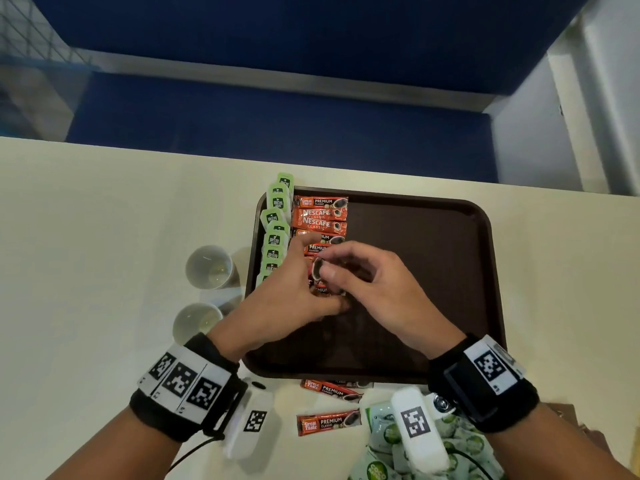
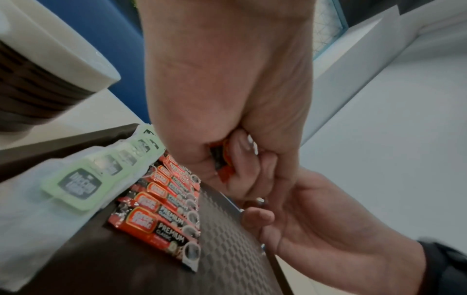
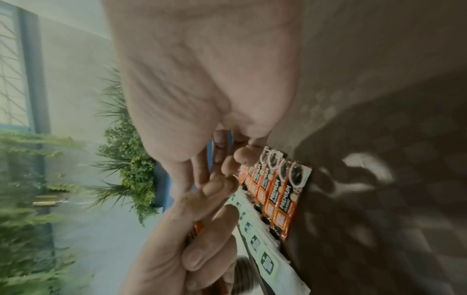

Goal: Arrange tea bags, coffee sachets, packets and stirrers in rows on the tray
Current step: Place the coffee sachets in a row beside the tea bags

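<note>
A brown tray [image 1: 415, 254] lies on the cream table. Along its left edge runs a column of green tea bags [image 1: 277, 223], and beside it a column of orange coffee sachets [image 1: 320, 216]. Both hands meet over the near end of the sachet column. My left hand [image 1: 294, 285] grips a small bunch of orange sachets [image 2: 222, 165] in its curled fingers. My right hand [image 1: 367, 282] pinches the end of one sachet [image 1: 317, 268] from that bunch between thumb and fingers. The right wrist view shows the laid sachets [image 3: 280, 199] and tea bags [image 3: 255, 241] just below the fingers.
Two white paper cups [image 1: 209, 266] [image 1: 195, 322] stand left of the tray. Loose orange sachets [image 1: 329, 422] [image 1: 330, 388] lie on the table in front of it, beside a pile of green-and-white packets [image 1: 384, 441]. The tray's right part is bare.
</note>
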Action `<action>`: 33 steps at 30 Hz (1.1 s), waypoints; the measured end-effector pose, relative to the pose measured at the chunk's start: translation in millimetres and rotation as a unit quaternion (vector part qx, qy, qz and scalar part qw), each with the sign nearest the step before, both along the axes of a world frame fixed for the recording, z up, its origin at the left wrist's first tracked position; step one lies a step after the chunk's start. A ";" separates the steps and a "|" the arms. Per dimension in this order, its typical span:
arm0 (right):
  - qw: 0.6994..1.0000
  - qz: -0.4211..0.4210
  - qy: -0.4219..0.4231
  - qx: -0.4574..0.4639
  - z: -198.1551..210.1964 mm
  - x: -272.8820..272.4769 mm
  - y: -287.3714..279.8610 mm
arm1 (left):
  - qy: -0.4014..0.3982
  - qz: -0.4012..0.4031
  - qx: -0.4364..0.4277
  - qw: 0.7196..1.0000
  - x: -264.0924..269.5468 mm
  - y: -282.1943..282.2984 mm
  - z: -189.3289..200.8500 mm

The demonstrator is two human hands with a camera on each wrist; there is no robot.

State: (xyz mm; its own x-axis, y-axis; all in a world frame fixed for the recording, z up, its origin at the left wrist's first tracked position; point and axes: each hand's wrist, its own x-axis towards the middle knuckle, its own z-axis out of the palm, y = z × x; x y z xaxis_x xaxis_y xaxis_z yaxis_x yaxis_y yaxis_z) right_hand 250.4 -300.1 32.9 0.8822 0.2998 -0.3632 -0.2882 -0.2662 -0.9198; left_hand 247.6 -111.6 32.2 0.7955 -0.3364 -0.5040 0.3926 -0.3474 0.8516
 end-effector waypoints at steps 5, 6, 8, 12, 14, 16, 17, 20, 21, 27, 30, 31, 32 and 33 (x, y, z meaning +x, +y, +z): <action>0.999 -0.043 0.015 0.030 0.5 1.9 -4.5 | 0.029 0.027 -0.056 0.998 -0.7 5.7 13.4; 0.996 -0.074 0.032 0.036 -1.9 1.7 -5.7 | 0.028 0.058 -0.070 0.995 -0.6 9.7 13.9; 0.985 -0.142 0.083 0.061 -6.5 0.9 -8.4 | 0.025 0.124 -0.081 0.989 -1.9 18.4 12.7; 0.974 -0.158 0.156 0.045 -14.8 -1.2 -10.4 | 0.001 0.175 -0.023 0.984 -6.3 25.9 4.6; 0.978 -0.122 0.168 -0.020 -17.2 -3.4 -9.7 | -0.036 0.153 0.050 0.986 -8.8 24.3 -4.2; 0.979 -0.070 0.148 -0.123 -21.0 -6.1 -11.3 | -0.101 0.078 0.150 0.980 -12.2 22.8 -13.1; 0.976 -0.045 0.140 -0.162 -23.7 -8.3 -13.0 | -0.129 0.042 0.188 0.973 -14.8 22.3 -16.5; 0.968 0.002 0.142 -0.208 -33.1 -18.3 -17.3 | -0.176 -0.025 0.240 0.954 -22.8 20.9 -28.5; 0.966 0.012 0.145 -0.214 -35.9 -22.3 -17.8 | -0.181 -0.040 0.255 0.949 -25.7 20.4 -32.8; 0.964 -0.001 0.136 -0.226 -46.4 -27.1 -16.2 | -0.218 -0.084 0.291 0.928 -40.6 13.4 -46.1; 0.963 0.011 0.130 -0.235 -44.9 -24.7 -16.1 | -0.225 -0.097 0.301 0.922 -43.6 8.8 -51.9; 0.963 0.015 0.126 -0.238 -43.9 -24.2 -16.1 | -0.228 -0.096 0.301 0.921 -43.6 8.2 -53.1; 0.962 0.018 0.121 -0.243 -43.1 -23.9 -16.3 | -0.229 -0.094 0.302 0.921 -43.6 7.9 -54.3; 0.962 0.019 0.115 -0.249 -42.9 -23.4 -16.7 | -0.229 -0.092 0.301 0.921 -43.6 7.9 -55.2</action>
State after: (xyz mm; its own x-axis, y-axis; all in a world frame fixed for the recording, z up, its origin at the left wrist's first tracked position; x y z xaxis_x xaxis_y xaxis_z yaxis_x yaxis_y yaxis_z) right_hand 227.0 -316.8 -10.0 0.7535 0.0691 -0.6538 -0.4494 -0.6716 -0.5890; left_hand 204.0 -103.7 -22.9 0.9282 -0.2561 -0.2699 -0.0721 -0.8356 0.5446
